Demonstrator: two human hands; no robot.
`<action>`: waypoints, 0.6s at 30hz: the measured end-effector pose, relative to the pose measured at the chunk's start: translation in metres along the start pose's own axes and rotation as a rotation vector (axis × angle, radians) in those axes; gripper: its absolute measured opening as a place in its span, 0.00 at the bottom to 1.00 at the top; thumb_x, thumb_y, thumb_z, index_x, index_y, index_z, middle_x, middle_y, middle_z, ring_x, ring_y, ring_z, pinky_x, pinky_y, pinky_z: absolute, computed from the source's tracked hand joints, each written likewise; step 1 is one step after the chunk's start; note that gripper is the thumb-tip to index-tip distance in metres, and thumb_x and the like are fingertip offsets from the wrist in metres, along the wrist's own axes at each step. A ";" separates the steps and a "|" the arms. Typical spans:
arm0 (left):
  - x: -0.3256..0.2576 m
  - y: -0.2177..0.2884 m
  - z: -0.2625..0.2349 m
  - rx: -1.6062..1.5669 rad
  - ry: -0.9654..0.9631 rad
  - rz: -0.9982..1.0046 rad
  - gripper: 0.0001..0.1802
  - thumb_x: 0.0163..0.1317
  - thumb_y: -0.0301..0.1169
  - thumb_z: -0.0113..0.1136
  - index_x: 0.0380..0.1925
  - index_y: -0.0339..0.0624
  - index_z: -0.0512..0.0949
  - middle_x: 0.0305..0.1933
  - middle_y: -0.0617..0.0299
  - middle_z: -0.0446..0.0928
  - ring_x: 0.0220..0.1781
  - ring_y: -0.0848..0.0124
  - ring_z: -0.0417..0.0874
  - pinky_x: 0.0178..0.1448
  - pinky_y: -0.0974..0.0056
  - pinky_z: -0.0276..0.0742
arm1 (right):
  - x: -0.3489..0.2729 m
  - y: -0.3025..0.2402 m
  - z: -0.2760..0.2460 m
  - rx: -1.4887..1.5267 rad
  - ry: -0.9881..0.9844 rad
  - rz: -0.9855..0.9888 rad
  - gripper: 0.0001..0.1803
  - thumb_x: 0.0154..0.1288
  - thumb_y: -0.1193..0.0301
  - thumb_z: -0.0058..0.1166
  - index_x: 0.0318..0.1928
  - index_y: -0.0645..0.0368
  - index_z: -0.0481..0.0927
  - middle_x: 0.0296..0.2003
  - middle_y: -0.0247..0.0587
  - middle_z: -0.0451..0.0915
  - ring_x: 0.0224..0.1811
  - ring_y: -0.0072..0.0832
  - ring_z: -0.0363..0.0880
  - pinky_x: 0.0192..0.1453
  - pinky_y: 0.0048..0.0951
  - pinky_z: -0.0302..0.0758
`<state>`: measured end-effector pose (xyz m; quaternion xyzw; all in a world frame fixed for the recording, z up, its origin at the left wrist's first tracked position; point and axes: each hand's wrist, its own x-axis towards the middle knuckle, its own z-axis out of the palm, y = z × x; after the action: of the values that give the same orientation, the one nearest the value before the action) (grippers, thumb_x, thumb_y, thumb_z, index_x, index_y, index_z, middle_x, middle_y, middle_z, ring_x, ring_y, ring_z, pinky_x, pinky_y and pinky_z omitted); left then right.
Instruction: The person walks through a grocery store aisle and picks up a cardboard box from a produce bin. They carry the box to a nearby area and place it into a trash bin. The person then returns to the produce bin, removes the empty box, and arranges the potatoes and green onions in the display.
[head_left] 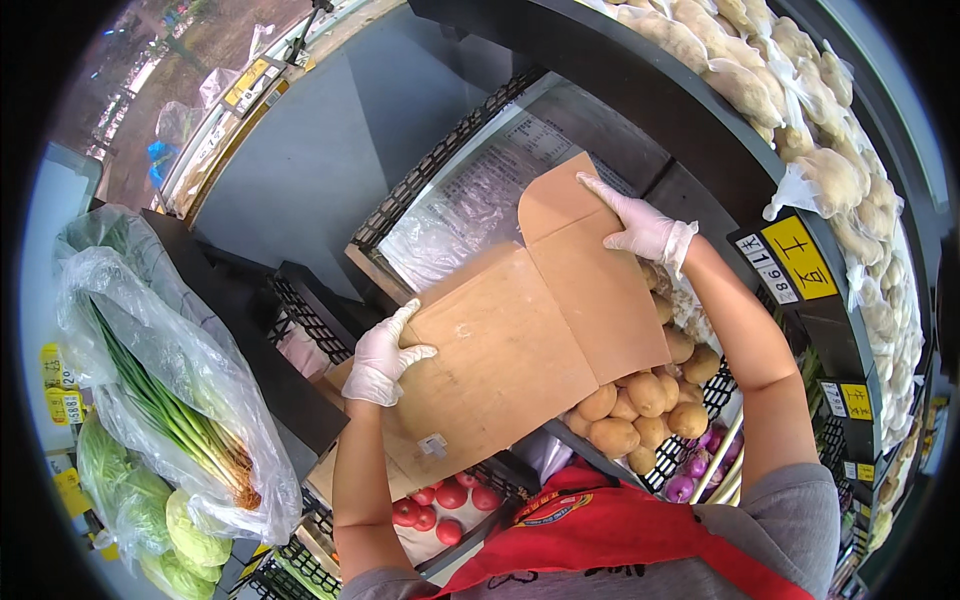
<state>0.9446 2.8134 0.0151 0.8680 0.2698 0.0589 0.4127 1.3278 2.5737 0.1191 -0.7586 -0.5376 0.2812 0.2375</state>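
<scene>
A large brown sheet of cardboard (500, 360), creased and with a rounded flap like an opened-out box, spans the space in front of me. My left hand (380, 360), in a thin white glove, grips its left edge with the thumb over the top face. At the upper right, my gloved right hand (642, 222) holds the edge of the flap, fingers stretched along it. Loose potatoes (650, 398) lie under and beside the cardboard's right end, partly covered by it. Red tomatoes (450, 505) sit below its lower edge.
Bagged potatoes (835, 180) fill the curved shelf at right, with a yellow price sign (798, 257) on its edge. Left are scallions (180, 400) in clear plastic and cabbages (195, 535). A black mesh crate (440, 165) stands beyond the cardboard; purple onions (690, 480) lie lower right.
</scene>
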 end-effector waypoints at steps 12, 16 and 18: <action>-0.012 0.017 -0.010 -0.121 0.038 -0.026 0.26 0.46 0.29 0.80 0.46 0.37 0.82 0.42 0.60 0.82 0.42 0.71 0.81 0.49 0.65 0.79 | -0.012 0.014 -0.013 -0.136 -0.042 0.236 0.22 0.50 0.62 0.74 0.42 0.61 0.84 0.35 0.47 0.84 0.41 0.39 0.84 0.46 0.37 0.77; -0.009 0.043 -0.015 -0.050 0.028 -0.048 0.24 0.47 0.26 0.79 0.46 0.36 0.82 0.42 0.64 0.82 0.41 0.75 0.79 0.49 0.66 0.79 | -0.010 0.026 -0.006 0.022 0.050 0.385 0.19 0.51 0.62 0.74 0.39 0.60 0.85 0.32 0.43 0.85 0.39 0.32 0.84 0.45 0.34 0.76; -0.001 0.050 -0.011 -0.083 0.039 -0.031 0.24 0.47 0.26 0.79 0.46 0.36 0.82 0.42 0.64 0.82 0.41 0.75 0.79 0.48 0.67 0.79 | -0.013 0.047 -0.002 0.196 0.133 0.424 0.17 0.52 0.62 0.73 0.37 0.60 0.85 0.31 0.38 0.85 0.38 0.27 0.83 0.44 0.32 0.76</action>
<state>0.9605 2.7951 0.0599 0.8444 0.2887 0.0808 0.4440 1.3578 2.5464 0.0912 -0.8447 -0.3196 0.3251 0.2803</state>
